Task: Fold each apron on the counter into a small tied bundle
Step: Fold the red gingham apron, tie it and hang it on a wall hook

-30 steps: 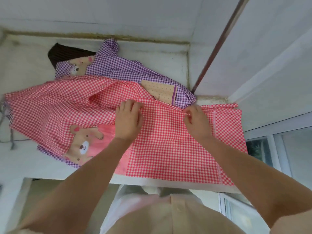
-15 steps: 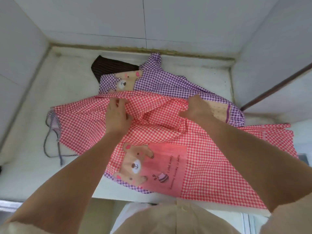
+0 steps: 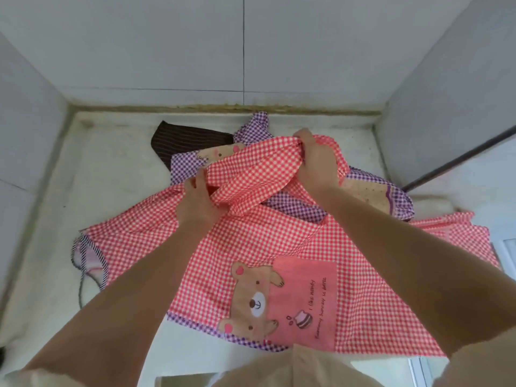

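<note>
Red-and-white checked apron [image 3: 251, 241] lies spread over the white counter [image 3: 111, 169], its near edge hanging off the front. Two hands hold its upper part. The left hand [image 3: 198, 203] pinches a fold near the middle, and the right hand [image 3: 315, 160] clutches a bunched handful lifted above the counter. Three cloths show: this apron, one purple checked apron [image 3: 296, 212] partly under it, and one dark striped cloth [image 3: 184, 141] at the back. Two bears show: a bear pocket [image 3: 282, 300] on the red, a bear face [image 3: 219, 153] on the purple.
</note>
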Available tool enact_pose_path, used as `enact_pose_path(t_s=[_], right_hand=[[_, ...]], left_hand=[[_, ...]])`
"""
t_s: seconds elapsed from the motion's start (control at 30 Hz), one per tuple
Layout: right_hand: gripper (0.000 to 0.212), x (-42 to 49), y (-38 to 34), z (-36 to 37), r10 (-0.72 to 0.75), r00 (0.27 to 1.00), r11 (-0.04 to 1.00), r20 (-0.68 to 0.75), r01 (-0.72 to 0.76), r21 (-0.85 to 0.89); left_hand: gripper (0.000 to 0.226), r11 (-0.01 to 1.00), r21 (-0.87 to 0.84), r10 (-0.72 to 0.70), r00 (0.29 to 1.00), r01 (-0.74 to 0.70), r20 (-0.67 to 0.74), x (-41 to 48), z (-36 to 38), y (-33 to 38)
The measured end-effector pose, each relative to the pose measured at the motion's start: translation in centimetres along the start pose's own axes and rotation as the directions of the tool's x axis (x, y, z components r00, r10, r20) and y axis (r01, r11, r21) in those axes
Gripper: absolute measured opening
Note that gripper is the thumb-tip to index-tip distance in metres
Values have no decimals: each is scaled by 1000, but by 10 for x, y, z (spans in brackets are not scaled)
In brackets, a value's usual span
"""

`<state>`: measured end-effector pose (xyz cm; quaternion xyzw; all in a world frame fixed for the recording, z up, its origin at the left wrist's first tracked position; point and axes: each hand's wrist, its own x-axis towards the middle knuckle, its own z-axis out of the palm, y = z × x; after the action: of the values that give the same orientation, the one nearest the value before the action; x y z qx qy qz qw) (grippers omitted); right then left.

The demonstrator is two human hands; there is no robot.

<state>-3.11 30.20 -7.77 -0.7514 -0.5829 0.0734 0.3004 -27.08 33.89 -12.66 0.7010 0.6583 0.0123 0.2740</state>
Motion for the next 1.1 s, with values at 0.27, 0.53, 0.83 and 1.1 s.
enact_pose_path(t_s=[0.27,0.53,0.83,1.1], right_hand=[[65,15,-25,16,-107,985,944,138,57,326],[72,-26,2,37,347,922,866,171,-385,317],[30,-69,9,42,166,762,981,625,-62,-185],[50,-117,12,36,-179,977,981,112,186,-55]], left_hand=[[72,999,-19,-30,988,27,-150,7,-20,-21],[75,965,226,-101,984,133,-149,7,-12,-54],[37,962,208,244,899,-177,-363,-43,10,-61],[87,962,273,-3,998,19,-57,-110,73,-72]])
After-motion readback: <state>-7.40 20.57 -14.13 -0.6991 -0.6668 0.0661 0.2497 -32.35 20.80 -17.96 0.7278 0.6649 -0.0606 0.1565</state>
